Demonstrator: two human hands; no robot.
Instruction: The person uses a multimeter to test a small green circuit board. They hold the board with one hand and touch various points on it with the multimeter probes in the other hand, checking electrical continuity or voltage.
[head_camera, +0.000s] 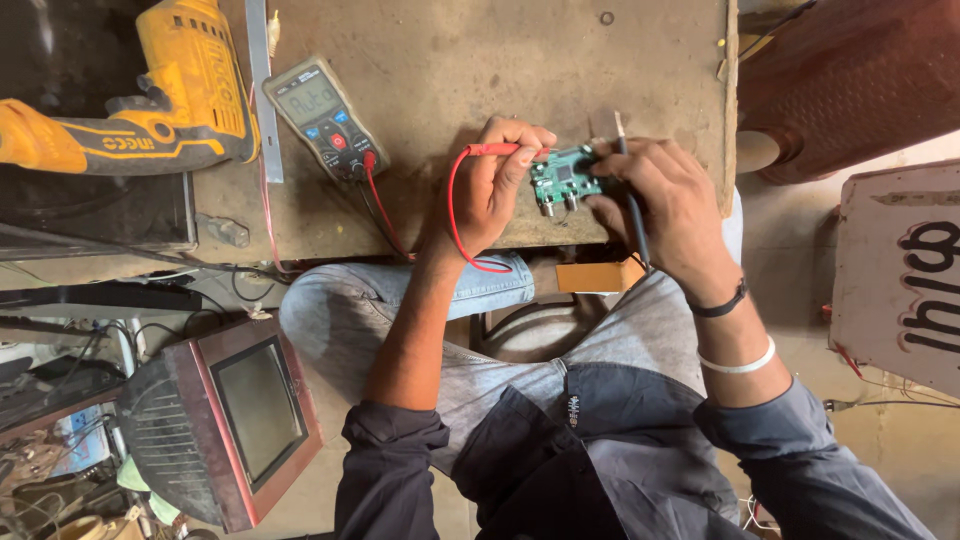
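Here, your left hand (492, 185) has its fingers closed around the slim red test probe (495, 150), whose tip points toward the small green circuit board (562, 178) with round connectors along its near edge. That board sits at the near edge of the worn brown wooden counter (480, 60), held between your two hands. Your right hand (660, 205) presses its fingers against the right side of the board and grips the thin black test probe (632, 205), which runs down across the back of your fingers. A dark band and a white band circle your right wrist.

The red lead (455, 215) loops from the probe down past the counter edge and back to the grey handheld multimeter (322, 115) with a lit screen and coloured buttons, lying on the counter to the left of your hands, well apart from the board. Further left, a yellow and black power drill (150, 90) lies on its side, and a grey metal strip (262, 90) lies between drill and meter.

Below the counter, near your left knee, a small old television set with a reddish frame (240, 420) stands on the floor. A brown woven surface (850, 80) shows at the upper right.
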